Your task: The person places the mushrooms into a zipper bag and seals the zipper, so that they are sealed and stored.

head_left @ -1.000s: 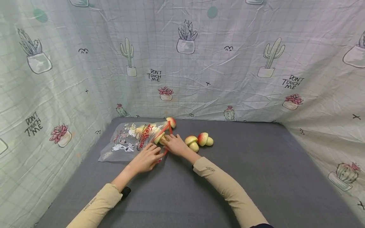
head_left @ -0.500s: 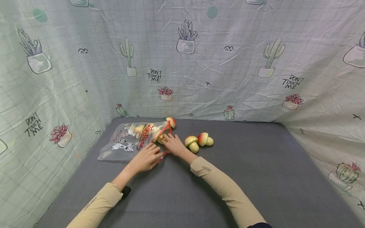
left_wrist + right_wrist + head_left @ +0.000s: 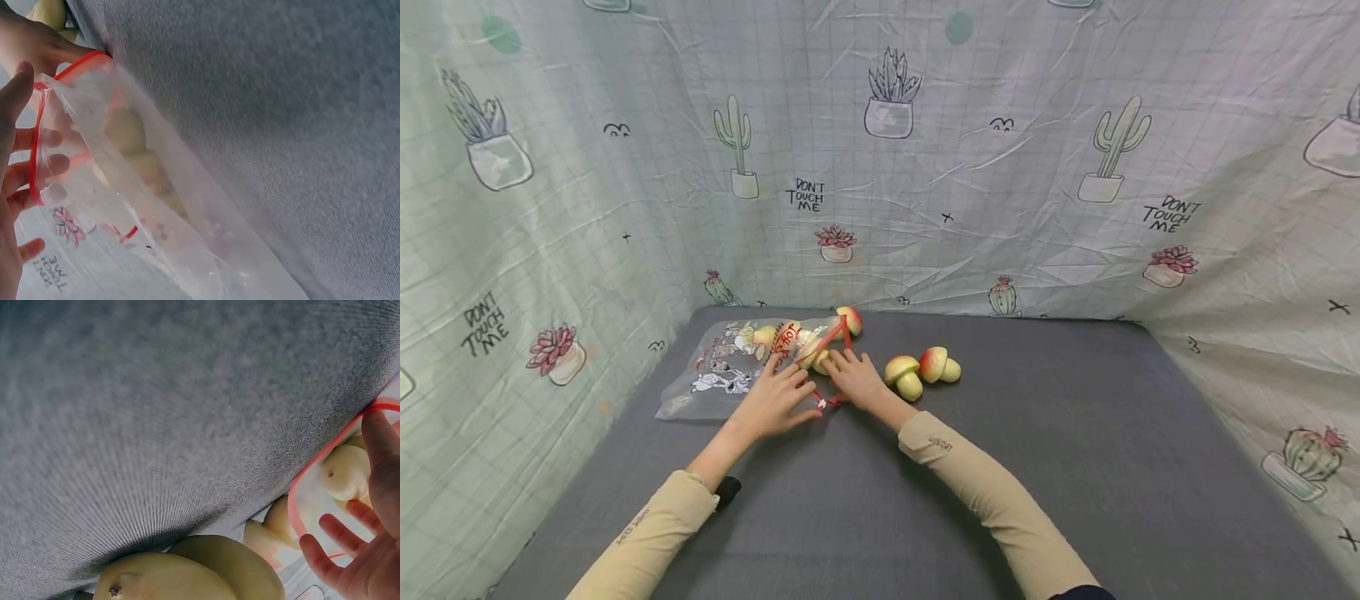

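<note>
A clear plastic bag (image 3: 722,379) with a red-edged mouth and cartoon print lies at the left back. Inside it show several yellow toy mushrooms (image 3: 347,472). My left hand (image 3: 775,400) is at the mouth, fingers spread; in the left wrist view the fingers show through the film behind the red edge (image 3: 35,150), and the thumb stands free. My right hand (image 3: 856,382) reaches to the mouth from the right. Its thumb is at the red rim in the right wrist view, its other fingers spread in front of the opening. Neither hand grips a mushroom.
Two mushrooms with yellow and reddish caps, one nearer (image 3: 904,377) and one farther right (image 3: 940,365), lie beside my right wrist. Another mushroom (image 3: 850,320) lies behind the bag's mouth. A printed curtain (image 3: 925,183) borders the grey table (image 3: 1037,433) at the back and sides.
My left hand has moved slightly up and over the bag, its fingers now more spread. My right hand has shifted a little left at the mouth. The loose mushrooms stay in place.
</note>
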`<state>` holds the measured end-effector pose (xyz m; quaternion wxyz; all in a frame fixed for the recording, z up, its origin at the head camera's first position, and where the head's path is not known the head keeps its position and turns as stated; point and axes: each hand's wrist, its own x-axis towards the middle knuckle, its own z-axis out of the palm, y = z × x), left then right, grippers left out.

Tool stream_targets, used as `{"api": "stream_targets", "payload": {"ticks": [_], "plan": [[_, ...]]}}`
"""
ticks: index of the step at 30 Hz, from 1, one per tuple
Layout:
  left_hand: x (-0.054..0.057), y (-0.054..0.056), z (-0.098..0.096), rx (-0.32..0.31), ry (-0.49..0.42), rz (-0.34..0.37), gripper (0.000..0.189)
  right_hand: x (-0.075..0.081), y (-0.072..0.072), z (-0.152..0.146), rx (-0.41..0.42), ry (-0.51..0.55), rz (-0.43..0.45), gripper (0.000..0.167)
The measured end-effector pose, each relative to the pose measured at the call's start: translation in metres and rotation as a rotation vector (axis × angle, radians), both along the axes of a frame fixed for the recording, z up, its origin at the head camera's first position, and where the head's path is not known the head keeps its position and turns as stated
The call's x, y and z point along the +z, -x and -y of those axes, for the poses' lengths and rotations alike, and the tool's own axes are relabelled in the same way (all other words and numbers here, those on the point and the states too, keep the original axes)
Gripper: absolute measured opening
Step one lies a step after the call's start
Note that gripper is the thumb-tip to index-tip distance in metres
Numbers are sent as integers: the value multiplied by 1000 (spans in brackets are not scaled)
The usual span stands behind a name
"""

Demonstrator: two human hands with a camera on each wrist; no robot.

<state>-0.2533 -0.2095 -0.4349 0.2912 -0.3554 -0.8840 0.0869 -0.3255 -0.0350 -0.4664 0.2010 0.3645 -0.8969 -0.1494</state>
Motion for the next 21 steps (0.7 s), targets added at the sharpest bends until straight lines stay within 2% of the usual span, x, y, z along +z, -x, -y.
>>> {"api": "stream_targets", "payload": {"ticks": [6,14,21], "plan": [[1,-3,5,27,-18,6,35,-1,-1,0,28,22,6,59],[-2,-3,4,1,-4,-19,36,1,0,0,-8,-34,42,70],[2,-3,3,6,-20,-24,42,7,2,4,-1,-44,88,75]]}}
